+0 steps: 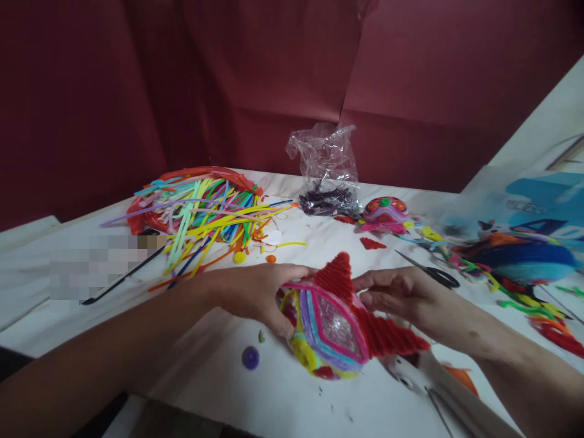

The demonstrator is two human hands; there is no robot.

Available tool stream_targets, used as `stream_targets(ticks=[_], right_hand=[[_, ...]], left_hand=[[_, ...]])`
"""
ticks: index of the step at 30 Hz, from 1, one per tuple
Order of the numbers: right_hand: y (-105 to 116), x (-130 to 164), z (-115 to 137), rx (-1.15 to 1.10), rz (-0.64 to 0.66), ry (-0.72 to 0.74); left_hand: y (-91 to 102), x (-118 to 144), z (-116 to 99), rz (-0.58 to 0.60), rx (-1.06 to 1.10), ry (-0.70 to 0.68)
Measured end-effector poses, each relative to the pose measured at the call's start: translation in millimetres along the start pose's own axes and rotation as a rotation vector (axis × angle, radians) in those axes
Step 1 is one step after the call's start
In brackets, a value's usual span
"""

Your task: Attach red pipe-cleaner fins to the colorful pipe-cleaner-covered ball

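A fish-shaped craft (310, 307) made of pipe cleaners rests over the table in front of me. It has pink, blue, purple and yellow bands around a shiny clear middle, with two red ridged fins forming its tail. My left hand (262, 298) is closed around its left end, thumb on the near side. The fingers of my right hand (406, 298) close on the tail where the red fins (335, 277) meet; their tips are partly hidden behind it. Under my right forearm lies a white tool (410, 371) resembling a glue gun, partly covered. A purple coil (250, 358) sits at the left.
Loose colourful pipe cleaners (214, 213) spread at the back left, beside a phone (123, 271). A clear plastic bag (326, 164) with dark strands stands behind. A second colourful craft (385, 213), black scissors (433, 274) and a blue bundle (524, 261) lie towards the right.
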State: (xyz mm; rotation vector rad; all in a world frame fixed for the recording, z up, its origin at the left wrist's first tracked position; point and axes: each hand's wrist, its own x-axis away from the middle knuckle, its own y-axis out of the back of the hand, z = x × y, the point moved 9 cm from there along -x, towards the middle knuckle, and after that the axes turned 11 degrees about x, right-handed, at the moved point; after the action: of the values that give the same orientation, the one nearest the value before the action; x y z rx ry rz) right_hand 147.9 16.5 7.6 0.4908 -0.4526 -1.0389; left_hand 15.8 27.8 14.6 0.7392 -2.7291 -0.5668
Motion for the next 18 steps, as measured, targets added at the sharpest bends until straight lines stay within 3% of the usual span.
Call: stream_targets(ticks=[7,14,16,18], right_hand=[[-4.4,23.0,-28.5,-0.139,-0.065,-0.143],[-30.9,51.9,-37.9,-0.286,-0.150,-0.239],[-34.5,58.4,-38.8,-0.253,-0.115,-0.229],[-41.4,61.1,-36.2,-0.251,0.015,-0.196]], left_hand=[[17.0,-7.4,-26.1,-0.140,-0.429,-0.078],[3.1,-20.8,-50.3,-0.124,-0.595,-0.205],[-5.6,-23.4,-57.2,-0.097,-0.606,-0.228],[-14.8,-24.9,-64.3,-0.066,-0.609,-0.251]])
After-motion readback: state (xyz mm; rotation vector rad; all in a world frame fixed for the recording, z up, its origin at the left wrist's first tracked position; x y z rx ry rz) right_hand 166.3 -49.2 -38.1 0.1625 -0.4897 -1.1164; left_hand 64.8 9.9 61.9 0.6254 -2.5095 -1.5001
